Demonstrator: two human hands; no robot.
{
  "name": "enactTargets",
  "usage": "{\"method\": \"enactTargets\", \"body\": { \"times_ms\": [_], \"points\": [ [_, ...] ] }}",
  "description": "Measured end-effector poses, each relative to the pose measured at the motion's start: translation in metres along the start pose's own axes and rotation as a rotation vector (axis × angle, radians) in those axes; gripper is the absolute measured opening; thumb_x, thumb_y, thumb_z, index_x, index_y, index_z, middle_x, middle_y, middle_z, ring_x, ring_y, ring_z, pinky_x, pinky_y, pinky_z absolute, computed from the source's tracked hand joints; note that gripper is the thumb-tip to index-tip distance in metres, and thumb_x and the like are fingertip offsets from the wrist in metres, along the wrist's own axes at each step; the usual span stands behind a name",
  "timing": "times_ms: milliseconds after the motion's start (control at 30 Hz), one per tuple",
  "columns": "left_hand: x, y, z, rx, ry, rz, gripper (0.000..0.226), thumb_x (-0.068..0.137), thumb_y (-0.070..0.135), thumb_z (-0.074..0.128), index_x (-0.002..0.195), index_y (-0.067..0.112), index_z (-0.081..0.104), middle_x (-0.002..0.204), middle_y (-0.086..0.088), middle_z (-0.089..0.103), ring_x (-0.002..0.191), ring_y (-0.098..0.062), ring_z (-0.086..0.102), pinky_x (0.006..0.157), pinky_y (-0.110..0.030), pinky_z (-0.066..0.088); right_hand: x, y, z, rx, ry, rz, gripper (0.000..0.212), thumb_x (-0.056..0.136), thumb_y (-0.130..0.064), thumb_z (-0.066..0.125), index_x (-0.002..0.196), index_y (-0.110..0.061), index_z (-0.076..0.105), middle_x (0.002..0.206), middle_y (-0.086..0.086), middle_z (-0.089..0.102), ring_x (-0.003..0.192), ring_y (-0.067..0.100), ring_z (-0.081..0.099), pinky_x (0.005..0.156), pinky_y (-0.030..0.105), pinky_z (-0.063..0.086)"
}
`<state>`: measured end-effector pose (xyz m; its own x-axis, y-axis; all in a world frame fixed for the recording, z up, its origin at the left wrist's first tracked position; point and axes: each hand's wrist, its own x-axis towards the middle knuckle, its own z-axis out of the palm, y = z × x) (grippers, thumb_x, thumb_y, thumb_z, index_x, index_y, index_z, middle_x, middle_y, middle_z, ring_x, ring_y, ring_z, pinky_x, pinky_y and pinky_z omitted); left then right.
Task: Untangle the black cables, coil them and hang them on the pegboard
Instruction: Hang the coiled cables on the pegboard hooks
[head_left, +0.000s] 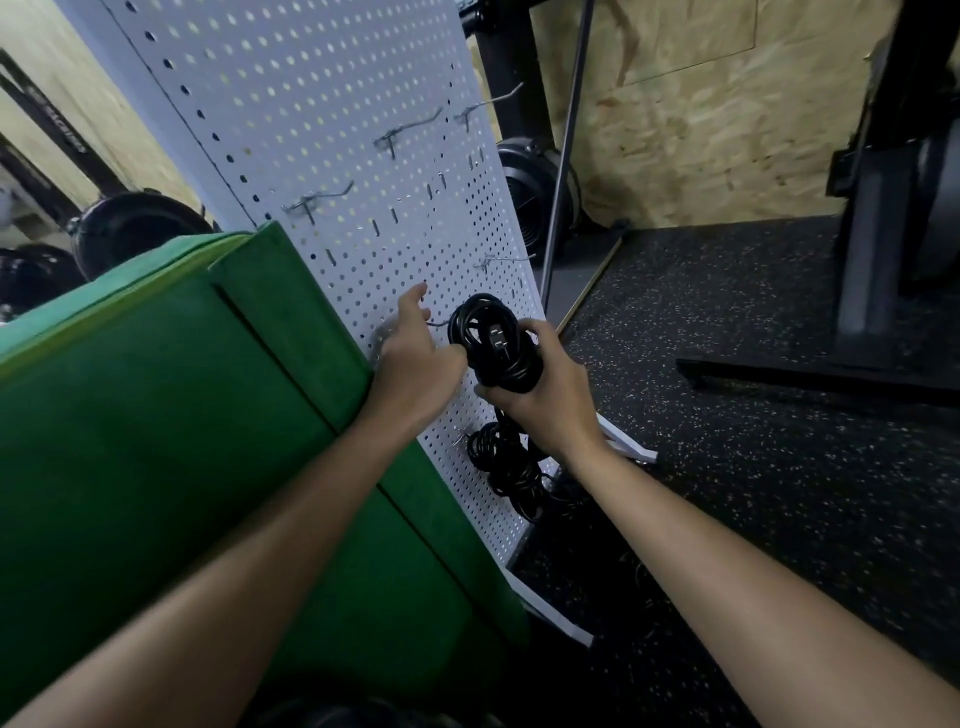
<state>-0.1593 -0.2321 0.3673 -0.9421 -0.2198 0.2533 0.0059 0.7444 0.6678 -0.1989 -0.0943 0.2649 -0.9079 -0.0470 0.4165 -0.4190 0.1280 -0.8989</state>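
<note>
My right hand (553, 395) grips a coiled black cable (485, 338) with its plug showing, held against the white pegboard (322, 104). The coil's upper loop lies at the tip of a metal hook (439, 323). My left hand (415, 358) is beside the coil on its left, fingers loosely spread toward the board near that hook; its thumb side touches the coil. Lower on the board hangs another black coil (506, 467), partly hidden by my right wrist.
Several bare metal hooks (410, 130) stick out of the pegboard higher up. A green padded block (182, 415) stands against the board's left side. The board's white feet (631, 447) rest on black speckled rubber flooring (753, 493). Dark rack frames and weight plates stand behind.
</note>
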Motion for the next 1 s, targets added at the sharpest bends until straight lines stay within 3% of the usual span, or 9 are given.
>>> {"method": "enactTargets", "body": {
  "times_ms": [67, 133, 200, 300, 433, 567, 733, 833, 1000],
  "points": [
    [0.001, 0.000, -0.001, 0.006, -0.015, 0.013, 0.079, 0.094, 0.010, 0.057, 0.162, 0.028, 0.021, 0.159, -0.009, 0.039, 0.118, -0.010, 0.051, 0.088, -0.024, 0.047, 0.000, -0.001, 0.002, 0.038, 0.026, -0.029, 0.073, 0.073, -0.032, 0.093, 0.134, -0.026, 0.053, 0.115, -0.008, 0.072, 0.100, 0.004, 0.066, 0.077, 0.002, 0.042],
    [0.001, 0.000, -0.002, 0.014, -0.023, 0.007, 0.081, 0.093, 0.012, 0.061, 0.162, 0.028, 0.021, 0.159, -0.007, 0.040, 0.116, -0.010, 0.050, 0.077, -0.018, 0.039, 0.001, -0.003, 0.004, 0.089, 0.044, -0.043, 0.071, 0.074, -0.029, 0.093, 0.133, -0.024, 0.054, 0.112, -0.009, 0.072, 0.101, -0.001, 0.067, 0.079, 0.005, 0.044],
    [-0.001, 0.002, -0.003, 0.031, -0.025, 0.002, 0.086, 0.086, 0.021, 0.063, 0.161, 0.030, 0.022, 0.153, -0.006, 0.046, 0.131, -0.019, 0.047, 0.094, -0.028, 0.046, 0.003, -0.005, 0.008, 0.098, 0.030, -0.058, 0.068, 0.075, -0.025, 0.094, 0.132, -0.021, 0.057, 0.108, -0.010, 0.072, 0.098, -0.008, 0.066, 0.078, 0.006, 0.044],
    [-0.006, 0.005, -0.005, 0.032, -0.025, -0.007, 0.087, 0.082, 0.024, 0.063, 0.160, 0.033, 0.024, 0.145, -0.004, 0.053, 0.133, -0.024, 0.052, 0.110, -0.044, 0.049, 0.007, -0.008, 0.015, 0.050, -0.020, -0.090, 0.068, 0.075, -0.024, 0.093, 0.133, -0.021, 0.058, 0.108, -0.011, 0.074, 0.095, -0.007, 0.067, 0.080, 0.011, 0.049],
    [-0.009, 0.006, -0.006, 0.070, -0.004, 0.021, 0.085, 0.077, 0.027, 0.064, 0.155, 0.036, 0.031, 0.140, 0.000, 0.056, 0.131, -0.022, 0.053, 0.109, -0.043, 0.051, 0.009, -0.011, 0.024, 0.061, -0.028, -0.095, 0.066, 0.076, -0.023, 0.089, 0.134, -0.020, 0.057, 0.108, -0.008, 0.075, 0.094, 0.000, 0.069, 0.076, 0.011, 0.048],
    [-0.008, 0.006, -0.005, 0.082, 0.030, 0.027, 0.084, 0.085, 0.018, 0.068, 0.157, 0.031, 0.028, 0.140, -0.003, 0.056, 0.128, -0.022, 0.055, 0.105, -0.035, 0.051, 0.009, -0.014, 0.029, 0.077, 0.029, -0.113, 0.063, 0.076, -0.026, 0.086, 0.133, -0.019, 0.060, 0.104, -0.011, 0.075, 0.088, -0.012, 0.065, 0.071, 0.006, 0.043],
    [-0.009, 0.003, -0.002, 0.102, 0.040, 0.049, 0.083, 0.083, 0.020, 0.069, 0.156, 0.030, 0.029, 0.135, -0.003, 0.058, 0.124, -0.024, 0.059, 0.106, -0.042, 0.053, 0.012, -0.012, 0.028, 0.061, 0.043, -0.126, 0.063, 0.078, -0.025, 0.086, 0.135, -0.018, 0.059, 0.106, -0.009, 0.075, 0.089, -0.006, 0.067, 0.075, 0.010, 0.046],
    [-0.007, -0.001, -0.003, 0.093, 0.047, 0.044, 0.080, 0.083, 0.020, 0.069, 0.154, 0.031, 0.032, 0.134, -0.002, 0.060, 0.122, -0.021, 0.060, 0.102, -0.035, 0.054, 0.015, -0.011, 0.028, 0.074, 0.024, -0.144, 0.063, 0.077, -0.021, 0.086, 0.135, -0.014, 0.060, 0.106, -0.008, 0.074, 0.089, -0.014, 0.064, 0.075, 0.005, 0.044],
    [-0.005, -0.002, -0.002, 0.097, 0.040, 0.030, 0.082, 0.085, 0.022, 0.070, 0.156, 0.033, 0.029, 0.139, -0.004, 0.056, 0.130, -0.023, 0.054, 0.102, -0.033, 0.052, 0.007, -0.003, 0.035, 0.106, 0.002, -0.127, 0.067, 0.076, -0.023, 0.089, 0.135, -0.017, 0.058, 0.109, -0.006, 0.075, 0.098, 0.001, 0.070, 0.080, 0.014, 0.050]
  ]
}}
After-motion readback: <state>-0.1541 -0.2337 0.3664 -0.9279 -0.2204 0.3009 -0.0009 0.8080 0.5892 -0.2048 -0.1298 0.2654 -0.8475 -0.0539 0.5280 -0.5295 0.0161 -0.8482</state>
